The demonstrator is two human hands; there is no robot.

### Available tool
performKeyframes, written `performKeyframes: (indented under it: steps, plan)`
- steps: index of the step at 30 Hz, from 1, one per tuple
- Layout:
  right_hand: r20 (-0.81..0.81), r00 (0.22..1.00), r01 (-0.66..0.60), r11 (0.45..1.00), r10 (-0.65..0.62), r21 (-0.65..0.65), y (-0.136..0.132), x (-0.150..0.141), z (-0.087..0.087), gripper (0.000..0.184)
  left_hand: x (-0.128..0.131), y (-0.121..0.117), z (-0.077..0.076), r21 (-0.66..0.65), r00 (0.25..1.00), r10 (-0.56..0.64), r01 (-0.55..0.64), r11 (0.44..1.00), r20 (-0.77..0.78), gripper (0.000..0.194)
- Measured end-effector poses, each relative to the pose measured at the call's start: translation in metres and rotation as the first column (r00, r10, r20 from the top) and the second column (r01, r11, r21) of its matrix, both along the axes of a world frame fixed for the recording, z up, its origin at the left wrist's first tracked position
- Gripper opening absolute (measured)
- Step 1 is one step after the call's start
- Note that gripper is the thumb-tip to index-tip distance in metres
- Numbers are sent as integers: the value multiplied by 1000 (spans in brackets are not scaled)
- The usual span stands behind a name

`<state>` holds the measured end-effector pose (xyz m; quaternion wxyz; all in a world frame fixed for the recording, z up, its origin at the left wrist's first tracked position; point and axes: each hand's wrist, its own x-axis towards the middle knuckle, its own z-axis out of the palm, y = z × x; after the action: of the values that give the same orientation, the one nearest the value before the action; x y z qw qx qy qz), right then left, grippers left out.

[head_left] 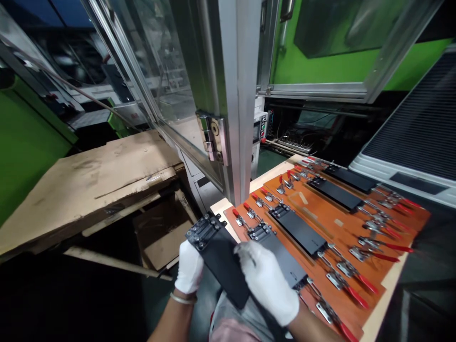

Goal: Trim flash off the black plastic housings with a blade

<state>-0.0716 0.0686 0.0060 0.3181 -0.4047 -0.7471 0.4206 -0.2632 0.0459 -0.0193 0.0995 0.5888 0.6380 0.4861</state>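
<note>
My left hand [189,267], in a white glove, grips a long black plastic panel [224,266] near its upper end, where a ribbed bracket-like part with small tabs shows. The panel is tilted, its lower end towards my lap. Over the panel's right edge is my right hand [265,278], also gloved, its fingers curled together. Its fingertips look grey; whether they pinch something small, I cannot make out. Right beside that hand, a similar panel [281,256] lies on the orange board [306,202], partly hidden by the glove.
More black panels [299,230] lie on the board between metal toggle clamps [352,275] with red handles. A metal door frame [231,95] with a hinge rises ahead. On the left stands a cardboard-covered table [107,171], with an open carton [164,232] below.
</note>
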Motion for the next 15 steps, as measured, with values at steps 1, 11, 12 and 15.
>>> performKeyframes:
  steps: [1, 11, 12, 15]
  plan:
    - [-14, 998, 58, 997, -59, -43, 5, 6, 0, 22, -3, 1, 4, 0, 999, -39, 39, 999, -7, 25]
    - [-425, 894, -211, 705, -140, -677, 7, 17, -14, 27, 36, 3, 8, -122, 966, -94, 126, 984, 241, 31]
    - [-456, 869, -208, 697, -190, -687, 8, 17, -16, 29, 47, -2, 8, -170, 935, -109, 174, 970, 336, 32]
    - [-473, 844, -152, 734, -252, -662, 15, 17, -18, 33, 70, -16, 11, -252, 867, -194, 337, 907, 459, 31]
